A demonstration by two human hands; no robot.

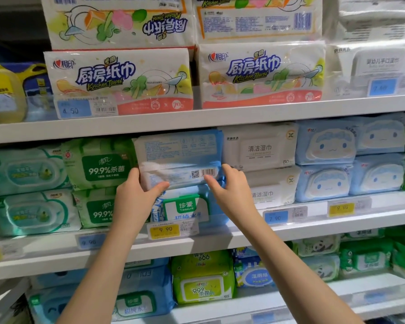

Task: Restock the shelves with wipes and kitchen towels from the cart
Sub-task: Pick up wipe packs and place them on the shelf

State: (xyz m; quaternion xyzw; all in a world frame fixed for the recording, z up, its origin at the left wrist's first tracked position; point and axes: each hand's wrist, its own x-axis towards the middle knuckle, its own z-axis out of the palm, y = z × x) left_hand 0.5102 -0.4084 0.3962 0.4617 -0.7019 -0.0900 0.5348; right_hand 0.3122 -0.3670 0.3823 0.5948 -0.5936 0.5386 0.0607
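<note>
On the middle shelf, gripping a pack of wipes at both ends: left hand wrapping the left end with its thumb lying along the lower front edge, right hand pinching the right end, thumb just under the barcode and fingers going behind. Holding the pack back-side out, small print and barcode facing the aisle, directly above a blue pack lying just under both thumbs. Sitting between green packs beside the left hand and white packs beside the right hand. Apparently stacking this pack as a second layer in its column, not yet letting go. Probably calling next for a push straight back, away from the palms, until flush with the neighbours, perhaps turning the front outward first, then loosening both hands without dragging the blue pack forward. Kitchen towels standing one shelf above the grip, well apart from both hands.
</note>
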